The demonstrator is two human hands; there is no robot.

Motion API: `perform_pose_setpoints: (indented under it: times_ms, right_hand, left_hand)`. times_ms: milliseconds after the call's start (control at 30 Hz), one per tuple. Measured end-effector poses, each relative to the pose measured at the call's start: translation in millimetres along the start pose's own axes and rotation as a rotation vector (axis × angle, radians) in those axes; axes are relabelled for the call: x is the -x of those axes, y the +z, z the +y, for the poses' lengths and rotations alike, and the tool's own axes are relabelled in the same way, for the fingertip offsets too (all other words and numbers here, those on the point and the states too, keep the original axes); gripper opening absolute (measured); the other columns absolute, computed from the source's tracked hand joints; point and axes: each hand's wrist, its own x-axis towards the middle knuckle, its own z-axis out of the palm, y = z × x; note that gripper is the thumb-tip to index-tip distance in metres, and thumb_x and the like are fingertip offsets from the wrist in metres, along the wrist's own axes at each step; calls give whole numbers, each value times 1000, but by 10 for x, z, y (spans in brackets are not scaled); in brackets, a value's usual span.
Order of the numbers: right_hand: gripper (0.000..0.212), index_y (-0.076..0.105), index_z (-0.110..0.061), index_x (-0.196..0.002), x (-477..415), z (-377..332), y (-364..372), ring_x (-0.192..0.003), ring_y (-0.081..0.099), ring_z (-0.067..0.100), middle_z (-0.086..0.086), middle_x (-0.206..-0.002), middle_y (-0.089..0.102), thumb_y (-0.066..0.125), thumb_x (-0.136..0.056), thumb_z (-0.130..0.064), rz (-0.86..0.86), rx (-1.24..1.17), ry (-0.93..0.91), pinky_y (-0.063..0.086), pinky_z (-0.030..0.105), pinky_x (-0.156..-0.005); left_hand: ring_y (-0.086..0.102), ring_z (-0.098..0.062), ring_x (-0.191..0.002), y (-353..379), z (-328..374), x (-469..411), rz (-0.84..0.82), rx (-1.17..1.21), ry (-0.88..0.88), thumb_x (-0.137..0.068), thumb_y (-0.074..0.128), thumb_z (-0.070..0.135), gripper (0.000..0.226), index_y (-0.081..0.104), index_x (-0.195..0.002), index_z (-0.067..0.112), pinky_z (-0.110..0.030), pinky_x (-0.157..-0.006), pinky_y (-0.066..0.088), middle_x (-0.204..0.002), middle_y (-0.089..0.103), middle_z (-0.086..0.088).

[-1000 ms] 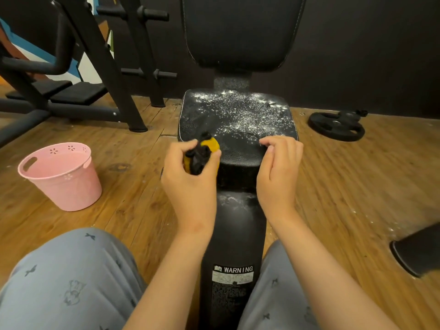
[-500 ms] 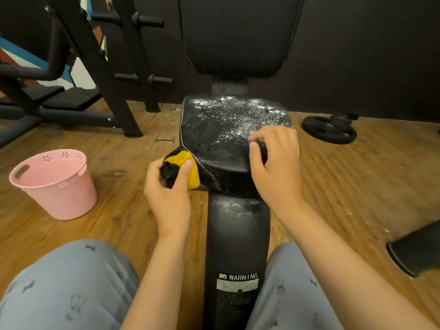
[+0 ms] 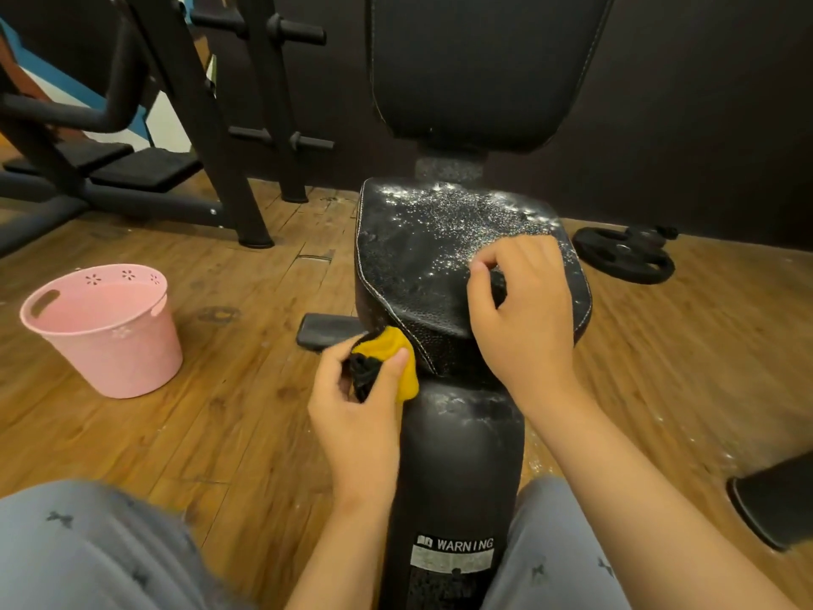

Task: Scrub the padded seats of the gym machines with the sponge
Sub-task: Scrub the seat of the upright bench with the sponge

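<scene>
seat [image 3: 422, 266]: black, padded, its top wet and flecked with white suds.
sponge [image 3: 396, 350]: yellow and black, pressed against the seat's front left edge.
left hand [image 3: 356, 416]: fingers and thumb curled round the sponge, gripping it.
right hand [image 3: 523, 319]: rests on the seat's front right part, fingers curled in, nothing seen in its grasp.
bucket [image 3: 105, 332]: pink, on the floor well left of the seat.
</scene>
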Motion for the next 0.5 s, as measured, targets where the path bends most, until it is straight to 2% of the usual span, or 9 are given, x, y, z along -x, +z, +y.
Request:
perform_pose_setpoints:
  times_ms: [100,233,300,367,500]
  right_hand:
    - [11,57,-11,-80,4,-12,-6,-90,41,11,-4,-81,55,54,-90,-10,-4,11,1,31,11,-76]
    - [12,57,-11,-79,2,-33,-16,-87,43,13,-3,-79,55,53,-91,-12,-26,25,0,30,16,-71]
    - [12,56,-14,-80,0,-47,-21,-87,44,11,-5,-80,56,52,-91,-14,-70,42,24,30,19,-68]
    - [11,57,-16,-82,-2,-44,-24,-89,42,9,-6,-83,56,51,-92,-17,-119,68,26,30,20,-69]
    - [10,61,-17,-96,-37,-6,-35,-99,42,10,-7,-98,56,54,-91,-23,-223,76,14,35,23,-84]
  left_hand:
    - [62,-5,-83,9,150,-495,6,-14,38,-83,73,18,13,65,-90,27,-27,-78,50,-87,67,9]
    - [61,0,-85,70,276,-876,-75,-141,101,-89,67,22,9,65,-97,25,-15,-77,49,-91,66,10]
    - [59,4,-80,66,212,-703,-28,-101,63,-92,64,23,4,64,-95,21,-11,-73,46,-88,64,10]
    - [58,4,-77,49,91,-382,37,-61,12,-92,64,21,9,64,-96,14,-10,-71,45,-86,65,8]
    - [62,-2,-83,58,-26,20,47,-9,-39,-91,64,19,15,64,-103,10,-14,-75,47,-93,69,2]
